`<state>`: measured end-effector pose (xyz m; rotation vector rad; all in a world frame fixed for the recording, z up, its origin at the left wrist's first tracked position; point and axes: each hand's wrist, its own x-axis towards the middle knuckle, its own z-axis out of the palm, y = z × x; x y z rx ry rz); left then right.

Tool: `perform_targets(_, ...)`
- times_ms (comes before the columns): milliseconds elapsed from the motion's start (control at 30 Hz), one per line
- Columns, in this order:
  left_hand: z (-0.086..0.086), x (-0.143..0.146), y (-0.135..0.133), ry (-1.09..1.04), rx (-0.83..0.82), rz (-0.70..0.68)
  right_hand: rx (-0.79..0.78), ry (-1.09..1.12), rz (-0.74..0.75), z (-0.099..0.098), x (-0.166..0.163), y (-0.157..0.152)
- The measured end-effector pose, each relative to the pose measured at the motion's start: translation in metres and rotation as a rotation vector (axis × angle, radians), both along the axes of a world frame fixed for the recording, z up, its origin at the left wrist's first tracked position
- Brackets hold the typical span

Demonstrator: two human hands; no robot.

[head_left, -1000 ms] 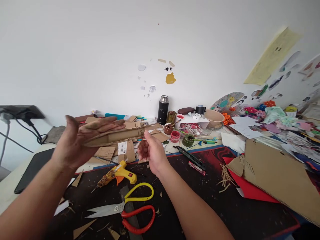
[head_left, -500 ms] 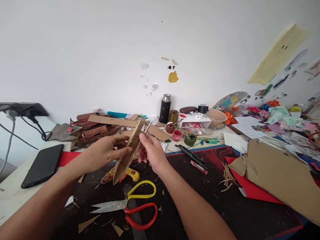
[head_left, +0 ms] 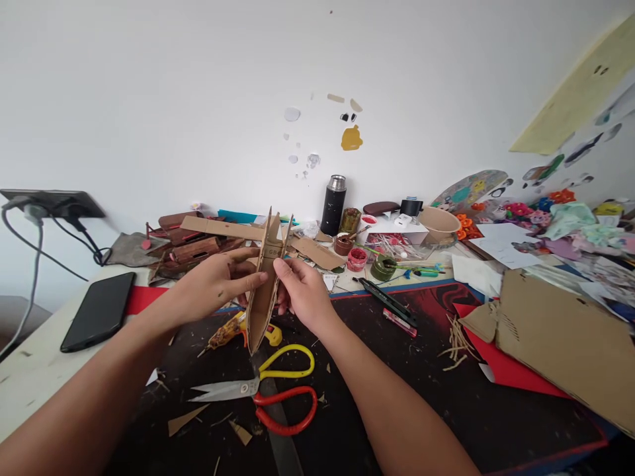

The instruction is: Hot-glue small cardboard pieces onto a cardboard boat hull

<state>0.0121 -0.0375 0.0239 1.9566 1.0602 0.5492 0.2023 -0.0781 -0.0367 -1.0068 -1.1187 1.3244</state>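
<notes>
With my left hand (head_left: 213, 287) and right hand (head_left: 302, 297) I pinch the folded cardboard piece (head_left: 261, 316) upright above the desk (head_left: 446, 410), over the glue gun (head_left: 225, 332), seemingly squeezing its walls together; any next move calls for steady, even pressure.

Scissors (head_left: 258, 396) before glue gun (head_left: 233, 330)

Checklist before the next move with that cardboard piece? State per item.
1. Left hand gripping the cardboard piece: ok.
2. Right hand pinching its other side: ok.
3. Piece held up off the mat, standing on end: ok.
4. Space below the piece free: not ok, scissors and glue gun lie under it.
5. Glue gun switched off: cannot tell.
</notes>
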Motion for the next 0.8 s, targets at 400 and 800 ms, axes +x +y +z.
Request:
perform_targets(400,-0.008,-0.002,0.003,0.001,0.010,0.031,0.001,-0.047,-0.009,-0.002,0.000,0.002)
perform_targets(800,-0.012,0.004,-0.001,0.000,0.051,0.011,0.019,-0.065,-0.017,-0.003,-0.001,0.000)
